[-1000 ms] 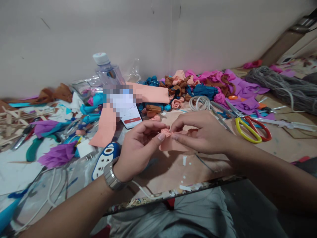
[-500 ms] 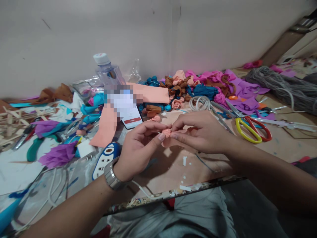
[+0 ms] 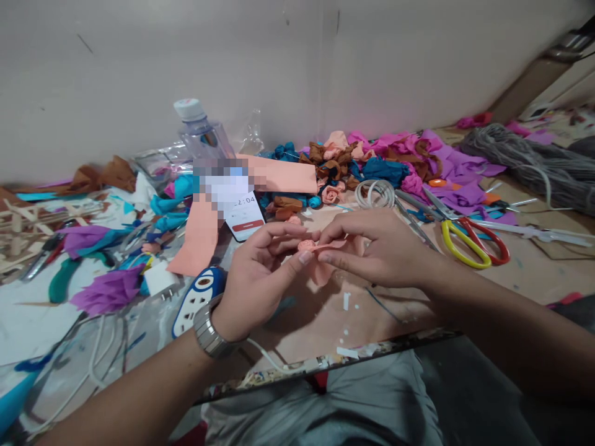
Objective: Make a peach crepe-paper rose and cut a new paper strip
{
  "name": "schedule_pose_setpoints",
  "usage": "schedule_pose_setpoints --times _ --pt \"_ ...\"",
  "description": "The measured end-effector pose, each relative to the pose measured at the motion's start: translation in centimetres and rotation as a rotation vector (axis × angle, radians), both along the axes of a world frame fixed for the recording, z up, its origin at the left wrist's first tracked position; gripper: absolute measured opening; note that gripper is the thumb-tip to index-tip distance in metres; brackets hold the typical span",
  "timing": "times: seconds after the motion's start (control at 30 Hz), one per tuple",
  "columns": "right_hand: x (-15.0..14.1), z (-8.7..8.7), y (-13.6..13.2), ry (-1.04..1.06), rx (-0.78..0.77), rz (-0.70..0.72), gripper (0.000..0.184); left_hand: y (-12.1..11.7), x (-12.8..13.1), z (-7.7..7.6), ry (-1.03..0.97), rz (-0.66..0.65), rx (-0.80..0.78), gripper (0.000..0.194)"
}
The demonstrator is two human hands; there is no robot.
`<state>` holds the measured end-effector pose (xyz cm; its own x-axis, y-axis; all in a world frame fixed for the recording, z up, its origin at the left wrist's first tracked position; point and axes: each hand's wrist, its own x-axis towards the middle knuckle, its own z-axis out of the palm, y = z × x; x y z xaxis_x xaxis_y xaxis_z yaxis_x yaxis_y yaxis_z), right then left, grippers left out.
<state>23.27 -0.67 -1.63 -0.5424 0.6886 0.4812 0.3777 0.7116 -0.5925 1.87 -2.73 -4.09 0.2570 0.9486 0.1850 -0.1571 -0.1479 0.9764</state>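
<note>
Fingers (image 3: pixel 292 269) of the left hand (image 3: pixel 253 269) are closed to a narrow pinch, with the thumb at the near side of a small peach paper rose (image 3: pixel 305 245). Directly to the right, the right hand (image 3: pixel 385 248) pinches between thumb and forefinger the paper tail (image 3: pixel 320 274) which comes out from this rose. The rose is held between both hands, above the near part of the table (image 3: pixel 325 328).

Its centre is coiled into a tight spiral, so I judge that the core is done. The paper tail hangs loose below and to the right, not yet wound around. How much of it is left I cannot tell surely, because the right hand covers a part.

Just beyond the fingers lies a second peach rose (image 3: pixel 294 220), and farther to the right a third peach rose (image 3: pixel 333 194), at the near edge of a heap of coloured paper flowers (image 3: pixel 385 168). These two seem already formed. Near the smartphone (image 3: pixel 245 224), the far strip (image 3: pixel 290 174) and the left strip (image 3: pixel 195 244) of peach paper are uncoiled, so probably more material remains. Scissors (image 3: pixel 449 215) lie apart, at the right.
</note>
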Motion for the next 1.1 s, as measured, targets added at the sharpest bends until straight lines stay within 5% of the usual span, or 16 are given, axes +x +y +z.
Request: schedule_pose_setpoints --times 1.1 --pt "-0.32 0.29 -0.24 -0.052 -0.009 -0.053 0.019 -0.30 0.26 -0.37 0.088 -0.023 0.159 0.032"
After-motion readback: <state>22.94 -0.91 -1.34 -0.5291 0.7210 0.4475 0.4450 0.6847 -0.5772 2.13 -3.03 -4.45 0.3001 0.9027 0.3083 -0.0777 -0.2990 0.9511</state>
